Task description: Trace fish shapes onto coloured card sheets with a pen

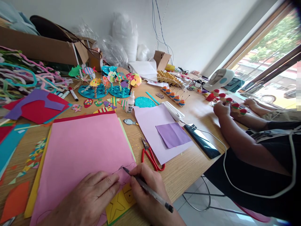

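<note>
My left hand [90, 196] lies flat, fingers together, pressing the near corner of a big pink paper sheet [82, 150] on the wooden table [188, 113]. My right hand [148, 191] grips a grey pen [145, 188] whose tip touches the pink sheet's near right corner, where a thin drawn outline shows. A yellow card with drawn shapes [121, 202] peeks out under the pink sheet between my hands. Red-handled scissors [151, 155] lie just beyond my right hand.
A lilac sheet with a purple square [172, 135] lies to the right, beside a black phone [202, 141] with a white cable. A glue bottle [130, 103], paper fish crafts [115, 84], pipe cleaners [21, 75] and boxes fill the far side. Another person's hands [223, 108] work at right.
</note>
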### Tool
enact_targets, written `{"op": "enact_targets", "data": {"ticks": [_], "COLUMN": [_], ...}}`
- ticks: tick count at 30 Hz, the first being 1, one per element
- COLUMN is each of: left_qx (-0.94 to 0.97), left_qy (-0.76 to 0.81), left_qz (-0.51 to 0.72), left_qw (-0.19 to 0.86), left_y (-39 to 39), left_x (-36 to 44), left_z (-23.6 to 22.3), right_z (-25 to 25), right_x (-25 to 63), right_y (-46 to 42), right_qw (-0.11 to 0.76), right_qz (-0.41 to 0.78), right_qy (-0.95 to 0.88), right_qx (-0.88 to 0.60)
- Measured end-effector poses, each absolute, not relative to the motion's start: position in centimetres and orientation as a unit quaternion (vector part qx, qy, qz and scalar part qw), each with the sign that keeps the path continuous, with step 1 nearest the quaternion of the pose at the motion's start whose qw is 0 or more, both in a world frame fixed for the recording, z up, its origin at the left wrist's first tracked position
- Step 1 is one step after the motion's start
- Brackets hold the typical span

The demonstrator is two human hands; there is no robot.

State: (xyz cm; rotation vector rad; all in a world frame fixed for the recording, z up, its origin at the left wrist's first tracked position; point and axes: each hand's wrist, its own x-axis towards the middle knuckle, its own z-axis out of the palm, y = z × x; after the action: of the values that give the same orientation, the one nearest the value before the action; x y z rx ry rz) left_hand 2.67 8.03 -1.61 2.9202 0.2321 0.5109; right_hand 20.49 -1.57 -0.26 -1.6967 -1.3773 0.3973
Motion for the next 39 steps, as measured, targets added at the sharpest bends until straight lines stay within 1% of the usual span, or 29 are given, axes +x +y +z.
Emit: {"op": "enact_targets", "data": {"ticks": [12,17,21,28,36,39], "left_qx": [0.981,0.981,0.981,0.980,0.979,0.980], "left_qy": [0.082,0.077,0.079,0.075,0.076,0.079], "left_qz": [0.162,0.161,0.159,0.166,0.173,0.166], "left_qw": [0.069,0.076,0.073,0.084,0.076,0.073], "left_y": [7.97,8.04,7.98,8.22,8.14,8.07], "left_x": [2.49,2.57,2.52,2.62,2.58,2.43], "left_z": [-2.01,-1.82,-1.62,-1.62,-1.61,-1.73], "right_z": [-0.25,-0.52,-0.75,-0.26,-0.51,-0.49], "right_x": [20.41,20.55,20.64,20.43,20.64,20.53], "right_y": [-1.56,-1.76,-1.88,-1.58,-1.71,-1.67], "right_qw": [0.447,0.432,0.427,0.446,0.424,0.436], "right_qz": [0.155,0.177,0.170,0.156,0.174,0.171], "right_qy": [-0.559,-0.552,-0.561,-0.554,-0.565,-0.563], "right_qx": [-0.681,-0.690,-0.689,-0.685,-0.686,-0.682]}}
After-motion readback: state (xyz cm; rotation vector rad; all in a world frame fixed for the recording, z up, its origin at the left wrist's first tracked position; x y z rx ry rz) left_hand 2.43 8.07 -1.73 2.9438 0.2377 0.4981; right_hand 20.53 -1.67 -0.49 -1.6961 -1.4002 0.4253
